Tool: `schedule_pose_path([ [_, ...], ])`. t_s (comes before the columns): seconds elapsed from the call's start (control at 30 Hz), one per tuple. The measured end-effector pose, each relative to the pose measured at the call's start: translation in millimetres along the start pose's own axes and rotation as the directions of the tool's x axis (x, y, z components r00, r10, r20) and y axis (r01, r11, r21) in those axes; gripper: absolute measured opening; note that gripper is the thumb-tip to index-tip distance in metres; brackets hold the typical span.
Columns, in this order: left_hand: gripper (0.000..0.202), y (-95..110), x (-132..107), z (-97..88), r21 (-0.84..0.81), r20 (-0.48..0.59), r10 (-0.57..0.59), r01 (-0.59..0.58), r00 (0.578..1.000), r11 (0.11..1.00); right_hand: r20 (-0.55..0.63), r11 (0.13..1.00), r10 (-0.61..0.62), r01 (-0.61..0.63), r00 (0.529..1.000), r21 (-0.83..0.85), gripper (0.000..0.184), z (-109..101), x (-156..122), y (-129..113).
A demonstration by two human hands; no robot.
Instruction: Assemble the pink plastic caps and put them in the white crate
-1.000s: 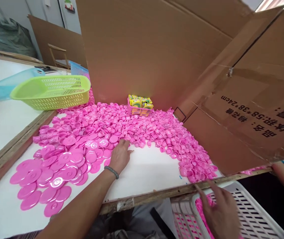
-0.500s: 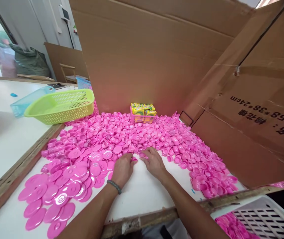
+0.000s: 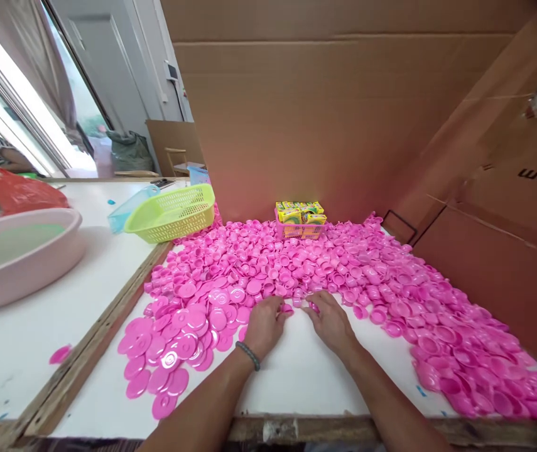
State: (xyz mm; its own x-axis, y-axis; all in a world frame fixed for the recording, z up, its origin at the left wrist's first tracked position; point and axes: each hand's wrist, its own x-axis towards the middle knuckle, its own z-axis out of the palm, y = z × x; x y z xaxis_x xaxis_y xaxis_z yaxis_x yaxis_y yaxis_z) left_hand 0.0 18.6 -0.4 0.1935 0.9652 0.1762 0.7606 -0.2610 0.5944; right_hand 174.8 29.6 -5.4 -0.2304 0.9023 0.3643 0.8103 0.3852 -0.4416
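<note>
My left hand (image 3: 267,325), with a beaded bracelet at the wrist, pinches a small pink plastic piece (image 3: 287,308) between thumb and fingers. Facing it across a short gap, my right hand (image 3: 332,324) has its fingers closed around another small pink plastic piece (image 3: 314,306). The exact kind of both pieces is partly hidden by the fingers. Just beyond the hands spreads a heap of small pink toy cups (image 3: 338,278) and bowls. To the left of my left hand lie overlapping pink toy plates (image 3: 186,345).
A pink basket (image 3: 300,232) of yellow boxes stands behind the heap, against a tall cardboard wall (image 3: 343,125). At left, a yellow-green basket (image 3: 174,216) rests by the wooden edge strip (image 3: 103,336). A pale pink basin (image 3: 56,251) and red bag (image 3: 23,191) sit on the neighbouring table.
The view has swung left, bringing the basin, red bag and a person's striped sleeve into sight. Both hands keep nearly the same place by the heap, still pinching pink pieces.
</note>
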Motion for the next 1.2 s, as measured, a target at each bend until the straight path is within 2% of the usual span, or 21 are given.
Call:
schedule_pose_path([
  [0.07,0.018,0,-1,-4.1,0.006,-0.020,0.002,-0.002,1.000,1.000,-0.013,1.000,0.018,-0.018,1.000,0.004,0.019,-1,0,1],
  [0.17,0.023,-3,3,-22.2,0.089,-0.164,0.015,-0.001,0.986,0.996,-0.045,0.998,0.069,-0.069,0.997,-0.003,0.021,-2,0,3],
  [0.2,0.025,-5,6,-30.1,0.153,-0.241,0.003,0.034,0.971,0.988,-0.054,0.996,0.086,-0.087,0.995,-0.011,0.022,-2,0,4],
  [0.27,0.040,-11,13,-44.3,0.288,-0.314,-0.062,0.157,0.947,0.945,-0.059,0.993,0.109,-0.111,0.992,-0.028,0.023,-1,1,7],
  [0.33,0.052,-16,20,-51.9,0.373,-0.280,-0.141,0.243,0.950,0.895,-0.052,0.992,0.115,-0.117,0.992,-0.042,0.024,1,1,9],
  [0.4,0.054,-20,25,-50.8,0.410,-0.219,-0.147,0.228,0.965,0.883,-0.046,0.993,0.106,-0.108,0.993,-0.044,0.024,3,2,11],
  [0.5,0.056,-21,28,-38.5,0.397,-0.186,-0.041,0.113,0.982,0.911,-0.058,0.995,0.098,-0.100,0.993,-0.029,0.025,4,2,12],
  [0.63,0.037,-16,25,-27.0,0.333,-0.197,0.097,-0.026,0.976,0.943,-0.068,0.995,0.103,-0.103,0.992,0.010,0.027,2,2,10],
  [0.8,0.033,-18,14,-39.4,0.241,-0.220,0.155,-0.100,0.963,0.965,-0.073,0.995,0.092,-0.089,0.993,0.037,0.025,1,2,10],
  [0.9,0.034,-24,2,-58.6,0.232,-0.273,0.108,-0.044,0.956,0.972,-0.086,0.993,0.104,-0.099,0.991,0.057,0.023,0,2,9],
  [0.97,0.030,-29,-8,-73.7,0.252,-0.309,0.018,0.064,0.951,0.966,-0.077,0.991,0.117,-0.111,0.990,0.080,0.022,-3,2,7],
  [1.03,0.028,-32,-22,-86.6,0.298,-0.291,-0.071,0.161,0.954,0.941,-0.057,0.986,0.127,-0.120,0.990,0.113,0.019,-7,2,4],
  [1.1,0.025,-32,-38,-93.4,0.352,-0.210,-0.119,0.188,0.970,0.917,-0.022,0.979,0.118,-0.113,0.993,0.168,0.018,-10,1,0],
  [1.2,0.022,-26,-59,-88.0,0.382,-0.023,-0.121,0.120,0.992,0.916,0.068,0.962,0.015,-0.033,0.998,0.273,0.018,-11,-2,-8],
])
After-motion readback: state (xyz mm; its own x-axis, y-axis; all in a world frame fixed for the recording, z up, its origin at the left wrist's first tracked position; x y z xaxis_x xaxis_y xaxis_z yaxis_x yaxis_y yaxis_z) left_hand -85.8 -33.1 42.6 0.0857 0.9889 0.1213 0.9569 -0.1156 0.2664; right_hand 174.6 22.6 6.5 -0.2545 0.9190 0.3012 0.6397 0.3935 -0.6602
